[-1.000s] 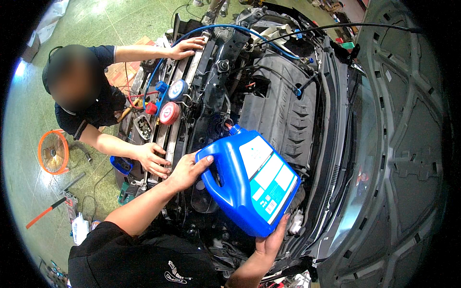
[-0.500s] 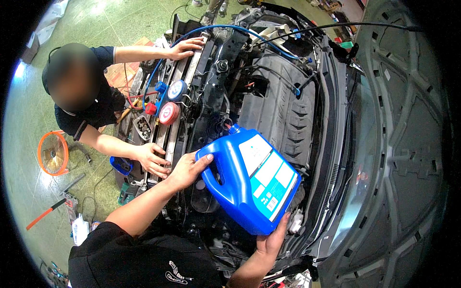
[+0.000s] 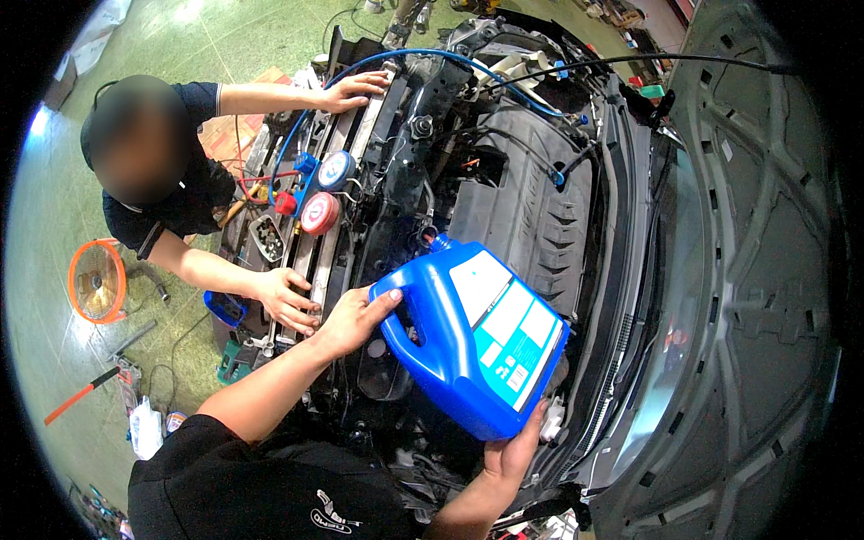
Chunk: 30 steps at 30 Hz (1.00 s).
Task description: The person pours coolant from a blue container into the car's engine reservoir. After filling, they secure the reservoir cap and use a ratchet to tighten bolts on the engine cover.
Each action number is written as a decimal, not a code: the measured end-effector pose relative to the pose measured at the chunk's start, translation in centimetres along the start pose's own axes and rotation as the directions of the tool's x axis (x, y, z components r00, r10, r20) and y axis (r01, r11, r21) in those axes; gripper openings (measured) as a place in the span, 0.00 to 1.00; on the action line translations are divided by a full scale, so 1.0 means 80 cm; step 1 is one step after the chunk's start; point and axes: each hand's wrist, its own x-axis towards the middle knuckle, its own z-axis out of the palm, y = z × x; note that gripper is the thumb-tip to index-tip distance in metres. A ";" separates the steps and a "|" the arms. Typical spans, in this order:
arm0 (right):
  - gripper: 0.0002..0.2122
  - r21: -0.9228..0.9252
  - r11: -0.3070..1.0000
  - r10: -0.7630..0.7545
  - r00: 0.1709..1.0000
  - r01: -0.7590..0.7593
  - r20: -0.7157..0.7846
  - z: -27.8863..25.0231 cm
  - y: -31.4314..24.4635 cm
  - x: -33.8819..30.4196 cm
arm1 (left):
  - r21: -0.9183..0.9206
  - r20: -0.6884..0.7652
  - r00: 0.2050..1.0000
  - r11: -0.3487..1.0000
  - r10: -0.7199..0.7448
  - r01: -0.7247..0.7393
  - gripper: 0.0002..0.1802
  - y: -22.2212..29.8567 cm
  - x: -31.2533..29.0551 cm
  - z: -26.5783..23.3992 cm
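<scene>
A large blue plastic jug [image 3: 450, 342] with a white and light-blue label is tilted over the engine bay. Its handle is gripped by my left hand [image 3: 353, 322], fingers wrapped round it. At the jug's base, my right hand [image 3: 515, 448] supports it from below, with most of the fingers hidden behind it. The jug's neck [image 3: 441, 242] points away from me, close to a round filler opening [image 3: 427, 236]. A reddish trace shows at that opening. To the right of the neck lies the dark engine cover [image 3: 513, 216].
A person [image 3: 148, 216] stands at the left, both hands on the car's front crossbar. A gauge set [image 3: 326, 192] with blue and red dials rests there, hoses attached. The raised hood [image 3: 747, 297] fills the right side. An orange fan [image 3: 97, 281] stands on the floor.
Almost nothing differs. The whole view has shifted slightly; both my hands keep their hold on the tilted jug, its neck still at the opening.
</scene>
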 end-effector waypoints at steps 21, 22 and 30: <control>0.36 -0.053 0.995 -0.079 0.990 0.085 0.116 -0.004 -0.012 0.006 | -0.048 0.005 0.998 0.997 -0.065 0.065 0.32 -0.004 -0.008 -0.002; 0.37 -0.040 0.992 -0.108 0.980 0.116 0.166 0.003 -0.015 0.008 | -0.036 0.016 0.997 0.997 -0.072 0.073 0.34 -0.005 -0.004 -0.005; 0.36 -0.137 0.974 -0.161 0.976 0.182 0.148 0.042 -0.037 0.004 | -0.080 -0.004 0.997 0.993 -0.083 0.083 0.37 -0.023 0.011 -0.009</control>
